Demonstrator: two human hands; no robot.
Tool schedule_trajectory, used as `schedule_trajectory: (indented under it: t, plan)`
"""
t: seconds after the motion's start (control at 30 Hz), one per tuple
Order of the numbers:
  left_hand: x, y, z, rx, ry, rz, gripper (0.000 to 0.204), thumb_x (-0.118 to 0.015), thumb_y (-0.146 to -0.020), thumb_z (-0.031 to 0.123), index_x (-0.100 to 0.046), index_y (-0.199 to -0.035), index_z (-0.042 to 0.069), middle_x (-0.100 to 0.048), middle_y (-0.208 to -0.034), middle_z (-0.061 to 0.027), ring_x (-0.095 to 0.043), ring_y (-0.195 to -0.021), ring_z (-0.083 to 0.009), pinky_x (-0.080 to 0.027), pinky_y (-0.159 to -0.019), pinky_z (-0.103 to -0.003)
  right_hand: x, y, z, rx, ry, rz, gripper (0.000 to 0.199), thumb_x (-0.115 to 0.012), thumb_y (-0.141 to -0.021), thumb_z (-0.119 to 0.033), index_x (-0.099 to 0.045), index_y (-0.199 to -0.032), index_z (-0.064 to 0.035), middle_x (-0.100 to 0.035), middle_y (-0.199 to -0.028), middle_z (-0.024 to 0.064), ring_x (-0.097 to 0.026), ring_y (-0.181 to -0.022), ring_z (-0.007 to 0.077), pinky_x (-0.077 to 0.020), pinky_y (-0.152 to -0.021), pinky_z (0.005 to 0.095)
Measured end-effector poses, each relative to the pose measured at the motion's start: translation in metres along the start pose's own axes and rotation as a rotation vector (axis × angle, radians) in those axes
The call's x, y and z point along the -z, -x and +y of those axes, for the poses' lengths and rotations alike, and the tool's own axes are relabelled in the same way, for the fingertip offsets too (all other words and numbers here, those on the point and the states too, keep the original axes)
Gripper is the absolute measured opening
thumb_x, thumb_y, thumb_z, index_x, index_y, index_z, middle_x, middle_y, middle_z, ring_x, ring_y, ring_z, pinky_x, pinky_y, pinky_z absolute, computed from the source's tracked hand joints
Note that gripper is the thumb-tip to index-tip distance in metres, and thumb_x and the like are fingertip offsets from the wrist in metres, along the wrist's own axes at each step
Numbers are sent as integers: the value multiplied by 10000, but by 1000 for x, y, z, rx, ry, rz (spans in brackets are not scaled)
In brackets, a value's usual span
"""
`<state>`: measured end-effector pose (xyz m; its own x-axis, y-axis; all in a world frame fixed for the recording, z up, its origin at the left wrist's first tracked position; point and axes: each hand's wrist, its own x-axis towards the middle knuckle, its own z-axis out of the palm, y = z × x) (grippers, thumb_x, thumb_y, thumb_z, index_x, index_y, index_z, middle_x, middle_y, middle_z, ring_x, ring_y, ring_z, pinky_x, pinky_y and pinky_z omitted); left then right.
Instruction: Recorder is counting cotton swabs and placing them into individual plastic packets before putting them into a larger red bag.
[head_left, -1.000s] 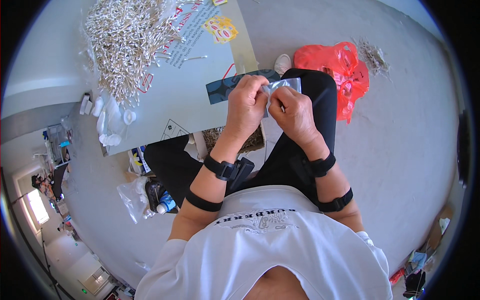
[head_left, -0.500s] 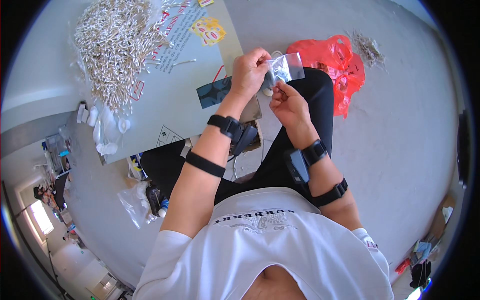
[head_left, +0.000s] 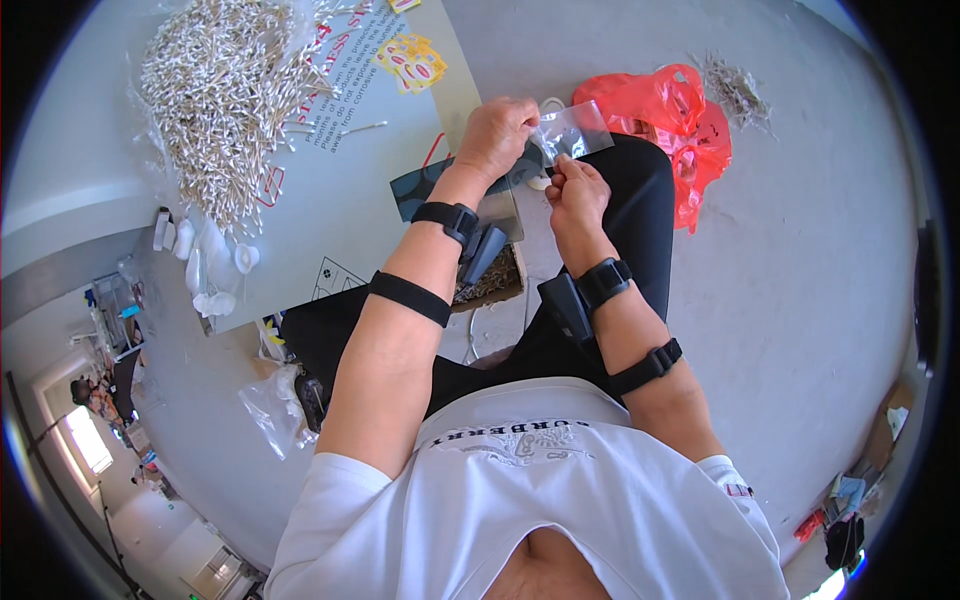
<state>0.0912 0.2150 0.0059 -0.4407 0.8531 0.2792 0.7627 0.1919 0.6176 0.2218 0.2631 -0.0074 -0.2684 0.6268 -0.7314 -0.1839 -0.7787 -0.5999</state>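
A small clear plastic bag (head_left: 582, 128) hangs between my two hands above my right thigh. My left hand (head_left: 498, 132) is closed, its fingertips pinching the bag's left edge. My right hand (head_left: 580, 190) is closed too, thumb and fingers pinching the lower edge. Nothing can be made out inside the bag because of the glare. On the table to the left lies a large heap of cotton swabs (head_left: 210, 110), partly on clear plastic. Several yellow-and-white stickers or cards (head_left: 411, 63) lie on the table right of the heap, and a dark translucent sheet (head_left: 408, 192) lies under my left forearm.
The table (head_left: 300, 230) has a printed pale surface. A red plastic bag (head_left: 690, 150) and a pile of thin scraps (head_left: 736, 90) lie on the floor to the right. Below the table edge stands a cardboard box (head_left: 505, 275) with small bits inside. White plastic pieces (head_left: 212, 265) sit at the table's left corner.
My right hand has turned and moved slightly up, its forearm shifting left. The clear bag is spread flatter between my hands. My left forearm has moved slightly left, showing more of the box.
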Motion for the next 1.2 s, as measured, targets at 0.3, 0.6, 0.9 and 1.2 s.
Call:
schedule_trajectory:
  t: [0.3, 0.6, 0.9, 1.2]
  plan:
    - [22, 14, 10, -95, -28, -34, 52, -628, -774, 14, -609, -802, 54, -626, -755, -103, -610, -775, -309, -496, -683, -413, 12, 18, -2, 4, 21, -115, 137, -673, -891, -72, -598, -780, -39, -544, -665, 10, -445, -521, 85, -352, -440, 228]
    - [49, 29, -3, -55, -36, -113, 62, -621, -775, 16, -642, -828, 40, -643, -776, -90, -608, -789, -299, -503, -716, -398, 9, 34, 12, -57, 144, -203, 106, -721, -862, -83, -636, -803, -64, -579, -711, -21, -458, -574, 69, -341, -460, 217]
    - [41, 24, -5, 172, -134, -87, 107, -672, -810, 139, -669, -816, 32, -650, -830, -128, -614, -835, -327, -498, -738, -422, 3, 36, 22, -71, 192, -140, 119, -753, -831, -101, -653, -784, -56, -559, -706, -25, -472, -577, 79, -352, -482, 237]
    - [62, 32, -14, 182, -168, -183, 117, -686, -791, 147, -633, -755, 49, -647, -801, -123, -594, -853, -367, -490, -754, -453, -4, 49, 41, 189, 432, -143, 140, -760, -758, -59, -656, -671, -25, -546, -608, 0, -504, -605, 104, -401, -555, 299]
